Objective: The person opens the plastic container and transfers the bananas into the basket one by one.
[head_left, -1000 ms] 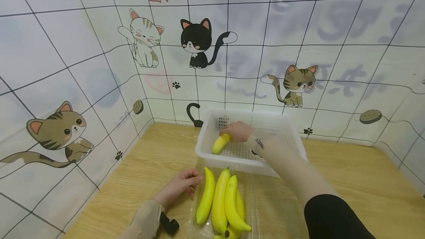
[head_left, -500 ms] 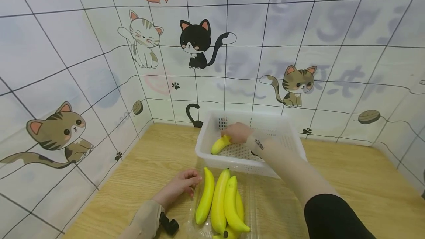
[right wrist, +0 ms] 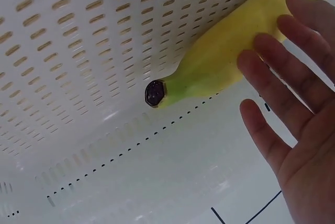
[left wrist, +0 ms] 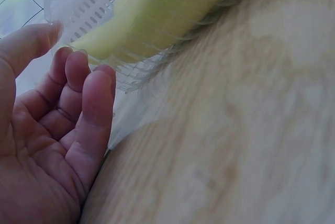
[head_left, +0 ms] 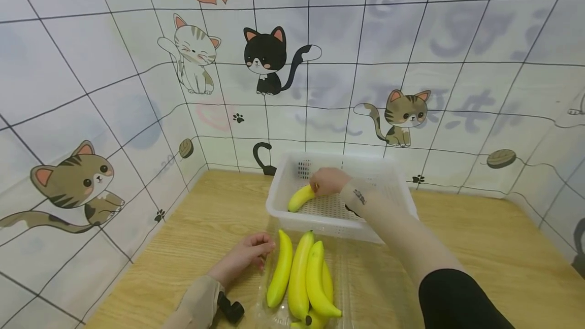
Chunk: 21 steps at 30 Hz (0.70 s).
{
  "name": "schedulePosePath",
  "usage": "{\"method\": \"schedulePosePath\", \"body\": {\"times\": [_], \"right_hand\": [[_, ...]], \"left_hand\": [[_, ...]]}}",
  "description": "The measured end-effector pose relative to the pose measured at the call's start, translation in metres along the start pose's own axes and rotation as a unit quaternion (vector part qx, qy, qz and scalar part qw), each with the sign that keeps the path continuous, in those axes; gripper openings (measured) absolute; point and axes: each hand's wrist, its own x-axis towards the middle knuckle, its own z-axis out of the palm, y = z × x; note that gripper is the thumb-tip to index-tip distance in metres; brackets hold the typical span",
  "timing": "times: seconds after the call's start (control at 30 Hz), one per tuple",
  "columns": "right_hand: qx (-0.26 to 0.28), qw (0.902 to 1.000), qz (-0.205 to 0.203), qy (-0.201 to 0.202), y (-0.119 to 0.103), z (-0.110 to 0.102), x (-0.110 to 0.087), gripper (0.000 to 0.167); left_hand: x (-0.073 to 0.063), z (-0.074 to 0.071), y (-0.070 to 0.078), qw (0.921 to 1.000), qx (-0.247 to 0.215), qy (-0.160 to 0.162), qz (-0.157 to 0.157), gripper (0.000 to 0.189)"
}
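In the head view my right hand point(head_left: 330, 182) is inside a white perforated basket point(head_left: 397, 182), beside one banana point(head_left: 300, 199) lying there. The right wrist view shows its fingers loosely extended, their tips overlapping the side of this banana point(right wrist: 225, 51). The banana's dark tip points into the basket. Nearer to me, a clear plastic box point(head_left: 346, 288) carries several yellow bananas point(head_left: 299, 278). My left hand point(head_left: 244, 255) is at the box's left rim, fingers bent. Its thumb and fingertips pinch the clear edge in the left wrist view, with a banana point(left wrist: 152, 20) behind the plastic.
A wood-grain table point(head_left: 475, 248) bears the basket and the box, the basket standing just behind the box. Tiled-pattern walls point(head_left: 338, 110) with cartoon cats rise at the back and left. A small black device point(head_left: 230, 308) sits at my left wrist.
My right hand has drawn slightly right from the banana, which now lies in the basket. The left hand stays at the box's rim. The head view has shifted a little.
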Motion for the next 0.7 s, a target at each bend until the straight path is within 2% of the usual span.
{"method": "schedulePosePath", "body": {"times": [0.5, 0.7], "right_hand": [[0.018, 0.9991, 0.006, -0.038, -0.0028, 0.0003, -0.0016, 0.036], [0.030, 0.9981, 0.016, -0.051, -0.0043, -0.0001, -0.0050, 0.039]], "left_hand": [[0.0004, 0.0011, 0.0020, 1.0000, 0.000, -0.004, 0.003, 0.020], [0.0003, 0.0012, 0.0025, 1.0000, 0.006, -0.002, -0.001, 0.022]]}}
